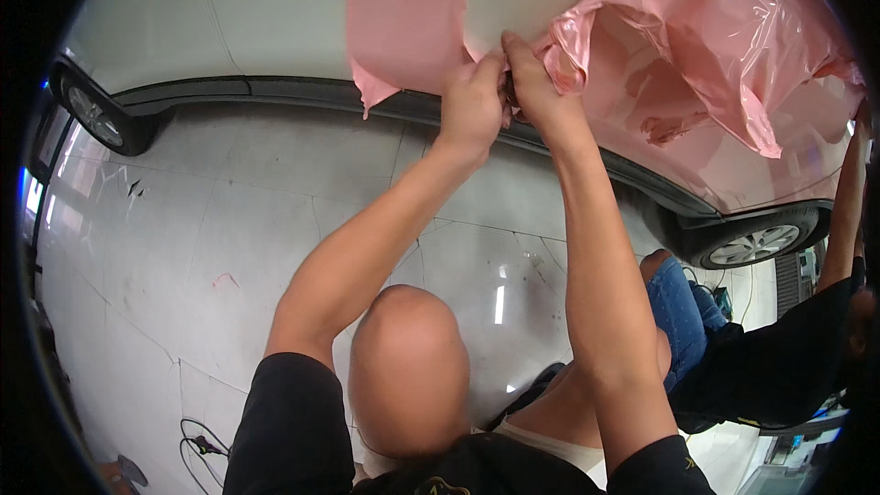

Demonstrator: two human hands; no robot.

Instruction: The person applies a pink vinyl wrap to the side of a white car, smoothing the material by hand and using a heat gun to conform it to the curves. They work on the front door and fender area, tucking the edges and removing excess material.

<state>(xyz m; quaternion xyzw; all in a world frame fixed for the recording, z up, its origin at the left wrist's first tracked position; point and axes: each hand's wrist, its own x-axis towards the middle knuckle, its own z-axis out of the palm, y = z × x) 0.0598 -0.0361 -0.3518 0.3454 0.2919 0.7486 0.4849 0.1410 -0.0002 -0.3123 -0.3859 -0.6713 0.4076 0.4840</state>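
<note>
your left hand (470,108) and right hand (548,103) meet, fingers curled in, by the lower edge of the pink film (408,18) on the car (229,27); the grip is hidden, so you cannot tell what they pinch. a loose, crumpled fold (706,27) crowds your right hand. a co-worker (779,357) is near your right arm, below a wheel (756,246). a black cable (188,440) lies on the floor (229,220), lower left.
</note>
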